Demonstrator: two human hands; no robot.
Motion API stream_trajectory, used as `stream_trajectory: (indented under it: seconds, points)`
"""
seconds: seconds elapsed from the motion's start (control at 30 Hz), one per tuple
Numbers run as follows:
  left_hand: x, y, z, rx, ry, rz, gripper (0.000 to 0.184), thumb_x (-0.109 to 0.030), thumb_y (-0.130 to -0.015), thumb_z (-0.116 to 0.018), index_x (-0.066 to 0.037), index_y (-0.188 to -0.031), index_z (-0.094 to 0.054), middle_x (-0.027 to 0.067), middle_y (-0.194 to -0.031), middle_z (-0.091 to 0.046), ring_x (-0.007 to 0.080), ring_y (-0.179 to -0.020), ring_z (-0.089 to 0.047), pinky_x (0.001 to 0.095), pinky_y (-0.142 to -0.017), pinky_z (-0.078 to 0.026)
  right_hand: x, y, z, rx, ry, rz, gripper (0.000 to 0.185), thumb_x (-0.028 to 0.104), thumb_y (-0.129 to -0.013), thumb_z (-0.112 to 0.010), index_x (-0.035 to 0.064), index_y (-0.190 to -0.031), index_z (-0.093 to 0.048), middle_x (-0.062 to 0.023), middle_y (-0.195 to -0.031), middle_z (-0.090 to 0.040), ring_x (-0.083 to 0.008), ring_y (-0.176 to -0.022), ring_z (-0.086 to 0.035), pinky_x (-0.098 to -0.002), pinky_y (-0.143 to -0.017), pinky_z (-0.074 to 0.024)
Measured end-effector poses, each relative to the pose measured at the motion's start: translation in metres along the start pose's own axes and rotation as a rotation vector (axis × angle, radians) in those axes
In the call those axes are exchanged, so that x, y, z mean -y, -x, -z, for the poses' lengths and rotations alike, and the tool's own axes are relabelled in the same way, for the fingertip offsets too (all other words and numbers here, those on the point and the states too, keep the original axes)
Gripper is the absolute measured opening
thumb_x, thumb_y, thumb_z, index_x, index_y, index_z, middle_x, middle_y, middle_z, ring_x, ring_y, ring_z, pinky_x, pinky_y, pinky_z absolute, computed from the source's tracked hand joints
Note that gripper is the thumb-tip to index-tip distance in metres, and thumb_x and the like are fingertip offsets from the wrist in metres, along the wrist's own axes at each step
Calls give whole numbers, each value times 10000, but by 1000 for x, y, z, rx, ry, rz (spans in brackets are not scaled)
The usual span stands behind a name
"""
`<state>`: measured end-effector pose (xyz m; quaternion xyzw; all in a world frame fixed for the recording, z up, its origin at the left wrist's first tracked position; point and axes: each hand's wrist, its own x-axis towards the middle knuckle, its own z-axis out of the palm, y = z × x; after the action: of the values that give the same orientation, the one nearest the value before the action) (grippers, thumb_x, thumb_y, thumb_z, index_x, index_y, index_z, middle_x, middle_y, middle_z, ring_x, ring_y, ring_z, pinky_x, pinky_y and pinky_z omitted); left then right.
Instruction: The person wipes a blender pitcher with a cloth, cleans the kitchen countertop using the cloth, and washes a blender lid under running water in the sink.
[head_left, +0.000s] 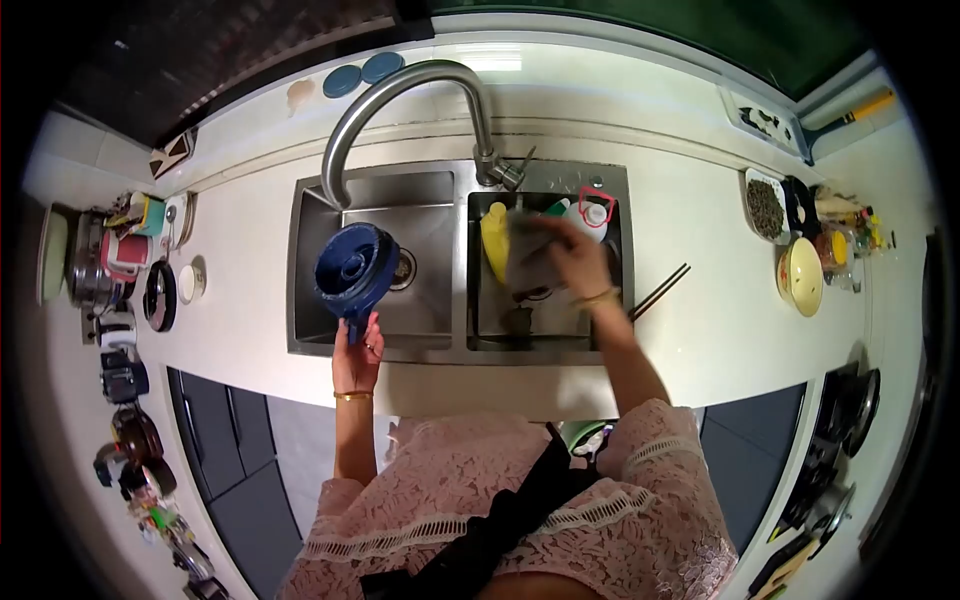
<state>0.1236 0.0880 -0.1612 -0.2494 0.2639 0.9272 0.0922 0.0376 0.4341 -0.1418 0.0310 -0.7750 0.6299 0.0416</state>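
Note:
My left hand (358,358) grips a round blue plastic part (355,265) by its lower edge, over the left sink basin (430,210). The part has a ring-shaped centre and is tilted. Above the right basin (490,325), my right hand (580,258) holds a dark, flat, blurred thing (530,255), perhaps a cloth. Behind it stand a yellow bottle (495,240) and a white bottle (588,218) with a red handle-like loop. The curved faucet (345,140) reaches over the left basin.
Dark chopsticks (660,292) lie right of the sink. A yellow bowl (802,277) and a dish of dark grains (765,208) stand far right. A white cup (191,284) and a red pot (125,253) are at the left. Two blue discs (342,81) lie on the back ledge.

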Motion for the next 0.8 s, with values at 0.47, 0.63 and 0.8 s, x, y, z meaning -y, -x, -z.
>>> stream_trajectory:
  seconds: [0.47,0.63,0.8]
  points:
    - [38,-13,-27,-218,-118,-61,365,-298,-862,-411,-7,-1078,-454,118,-1013,-567,151,-796,-587,255,-697,-468,-189,-144,143,198,130,-252,424,57,-753,-437,22,-1175,-445,-116,-1257,-392,-208,-1194,-316,-267,-980,-222]
    - [38,-11,-32,-278,-124,-68,362,-294,-863,-403,-11,-1081,-458,115,-1006,-570,147,-799,-582,257,-714,-460,-141,-219,18,828,222,-104,449,130,-794,-394,105,-1242,-374,-70,-1239,-419,-198,-1142,-375,-247,-939,-261]
    - [41,-7,-37,-285,-117,-107,379,-290,-855,-436,7,-1090,-445,138,-1016,-560,150,-786,-587,271,-712,-473,-132,-230,-26,1011,-5,-193,382,-19,-708,-495,58,-1081,-519,-91,-1001,-560,-202,-942,-519,-287,-812,-411]
